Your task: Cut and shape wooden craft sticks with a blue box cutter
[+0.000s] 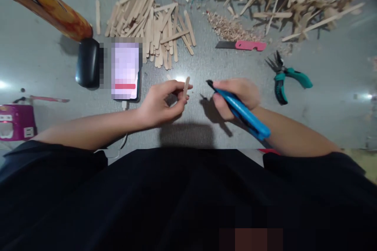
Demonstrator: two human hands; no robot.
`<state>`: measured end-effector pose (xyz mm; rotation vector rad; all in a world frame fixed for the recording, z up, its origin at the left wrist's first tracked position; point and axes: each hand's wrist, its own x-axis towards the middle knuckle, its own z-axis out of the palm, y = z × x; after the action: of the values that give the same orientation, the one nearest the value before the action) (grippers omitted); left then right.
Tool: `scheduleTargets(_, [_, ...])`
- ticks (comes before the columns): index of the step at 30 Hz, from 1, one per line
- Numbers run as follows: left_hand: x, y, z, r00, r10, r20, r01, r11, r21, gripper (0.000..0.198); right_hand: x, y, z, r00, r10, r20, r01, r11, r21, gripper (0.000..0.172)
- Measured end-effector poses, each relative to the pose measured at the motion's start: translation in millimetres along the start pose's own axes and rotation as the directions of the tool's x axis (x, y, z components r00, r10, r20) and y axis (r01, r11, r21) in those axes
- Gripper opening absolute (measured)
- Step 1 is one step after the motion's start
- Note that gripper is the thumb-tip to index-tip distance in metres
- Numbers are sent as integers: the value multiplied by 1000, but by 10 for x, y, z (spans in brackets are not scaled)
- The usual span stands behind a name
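My left hand [165, 102] pinches a short wooden stick [186, 88] upright between its fingertips. To its right, my right hand [235, 96] is closed around a blue cutter [246, 113], whose dark tip points up and left toward the stick without touching it. A pile of flat wooden sticks [132, 13] lies beyond my left hand. Past my right hand are a pink-handled knife [250, 45] and a heap of wood shavings [232, 27]. Teal-handled pliers [281, 76] rest to the right of my right hand, their jaws apart.
A phone [125, 70] with a white cable lies left of my left hand, beside a black rounded object [87, 62] and an orange tube [50, 6]. A purple socket box [17, 121] sits far left. Crossed stick pieces [273, 0] cover the back right of the grey table [188, 135].
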<state>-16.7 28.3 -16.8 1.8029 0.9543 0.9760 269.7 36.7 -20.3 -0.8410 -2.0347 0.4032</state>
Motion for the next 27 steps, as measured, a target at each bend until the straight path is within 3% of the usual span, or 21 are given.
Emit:
scheduleTargets(3, [-26, 133, -10, 992, -125, -7, 121, 974, -189, 13, 89, -43, 34, 966, 243, -91, -238, 969, 60, 18])
scheduleTargets(6, [-125, 232, 40, 925, -309, 221, 376, 828, -416, 10, 154, 47, 111, 918, 379, -118, -363, 922, 136, 24])
scheduleTargets(9, [-244, 242, 133, 816, -389, 427, 562, 707, -429, 15, 145, 175, 201, 910, 412, -53, -391, 892, 225, 47])
scheduleTargets(12, [-323, 179, 210, 783, -416, 463, 604, 688, -403, 22, 103, 226, 274, 868, 479, 130, -487, 769, 414, 70])
scheduleTargets(15, [-353, 111, 241, 795, -378, 474, 577, 713, -399, 29, 95, 201, 293, 782, 549, 294, -605, 557, 569, 73])
scheduleTargets(21, [-320, 39, 235, 864, -333, 378, 488, 740, -463, 42, 184, 161, 183, 763, 534, 364, -579, 314, 753, 50])
scheduleTargets(23, [-283, 18, 227, 878, -344, 332, 472, 740, -480, 44, 190, 153, 153, 763, 517, 388, -588, 306, 748, 42])
scheduleTargets(27, [-212, -5, 208, 899, -355, 256, 437, 757, -485, 45, 124, 63, 171, 790, 517, 328, -572, 431, 698, 37])
